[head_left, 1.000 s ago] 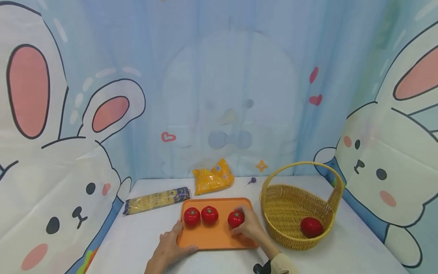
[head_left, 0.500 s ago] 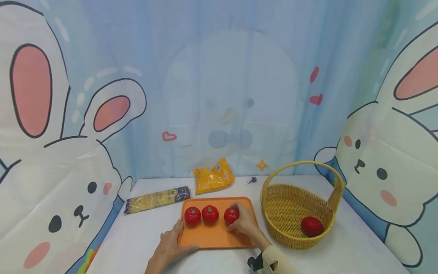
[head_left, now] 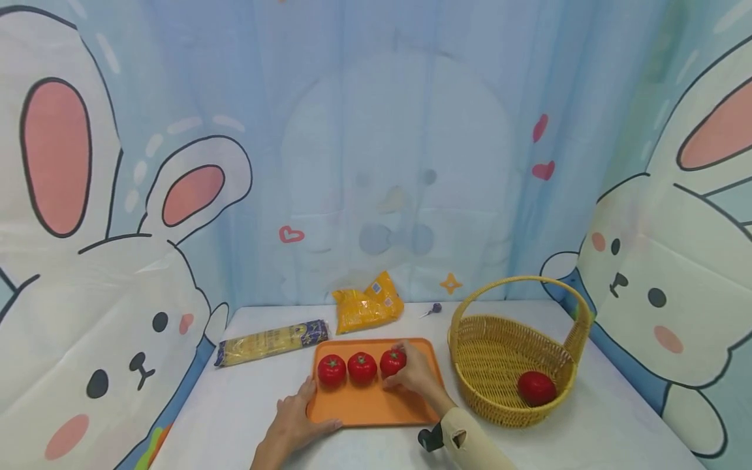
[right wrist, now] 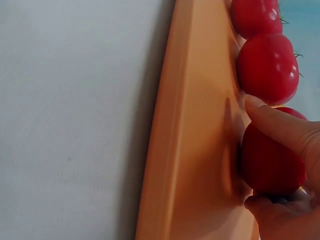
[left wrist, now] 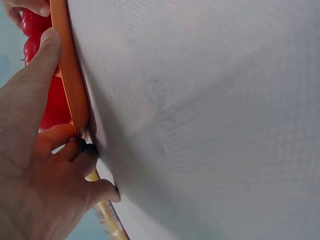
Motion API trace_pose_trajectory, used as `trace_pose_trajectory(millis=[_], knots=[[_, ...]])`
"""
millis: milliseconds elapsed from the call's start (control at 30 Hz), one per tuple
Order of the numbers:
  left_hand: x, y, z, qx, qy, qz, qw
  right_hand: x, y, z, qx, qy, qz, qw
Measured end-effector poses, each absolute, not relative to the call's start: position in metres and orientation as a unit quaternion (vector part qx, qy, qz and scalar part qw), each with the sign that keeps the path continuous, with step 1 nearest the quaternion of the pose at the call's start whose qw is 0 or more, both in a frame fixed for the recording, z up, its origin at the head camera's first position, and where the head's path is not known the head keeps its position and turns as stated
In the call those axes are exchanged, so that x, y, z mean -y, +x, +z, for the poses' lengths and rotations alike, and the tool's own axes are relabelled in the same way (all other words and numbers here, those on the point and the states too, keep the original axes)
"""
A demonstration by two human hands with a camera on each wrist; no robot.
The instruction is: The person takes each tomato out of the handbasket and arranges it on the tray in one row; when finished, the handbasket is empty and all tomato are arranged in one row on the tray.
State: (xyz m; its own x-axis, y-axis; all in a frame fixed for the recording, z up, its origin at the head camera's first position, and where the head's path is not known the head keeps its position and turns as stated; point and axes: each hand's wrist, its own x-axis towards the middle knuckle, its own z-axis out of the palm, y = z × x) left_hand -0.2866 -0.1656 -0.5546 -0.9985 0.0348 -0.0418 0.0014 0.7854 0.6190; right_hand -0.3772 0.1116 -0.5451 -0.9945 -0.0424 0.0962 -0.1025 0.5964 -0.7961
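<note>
An orange tray [head_left: 376, 410] lies on the table and carries three red tomatoes in a row. The left tomato [head_left: 331, 371] and the middle tomato [head_left: 361, 368] sit close together, untouched. My right hand [head_left: 418, 373] grips the right tomato [head_left: 392, 361] from its right side; in the right wrist view, thumb and fingers lie on either side of that tomato [right wrist: 272, 160]. At the tray's front left corner my left hand [head_left: 294, 418] holds the edge, its thumb on the front rim and fingers at the left side, as the left wrist view [left wrist: 50, 170] also shows.
Right of the tray stands a yellow wicker basket [head_left: 493, 408] with a tall handle and a red round item [head_left: 536, 388] inside. Behind lie a long clear-and-blue packet [head_left: 273, 343], a yellow bag [head_left: 369, 307] and a small purple-headed object [head_left: 436, 308]. A printed curtain [head_left: 393, 150] hangs beyond.
My right hand has moved the right tomato leftward and slightly back across the tray, close to the middle tomato. My left hand has stayed at the tray corner.
</note>
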Motion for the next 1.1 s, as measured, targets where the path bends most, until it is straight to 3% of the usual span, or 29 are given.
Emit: trace_pose_trajectory(millis=[1100], knots=[[0.1642, -0.2864, -0.5532, -0.944, -0.003, 0.329, 0.032, -0.1160, -0.3765, -0.5373, 0.902, 0.087, 0.423, 0.017]])
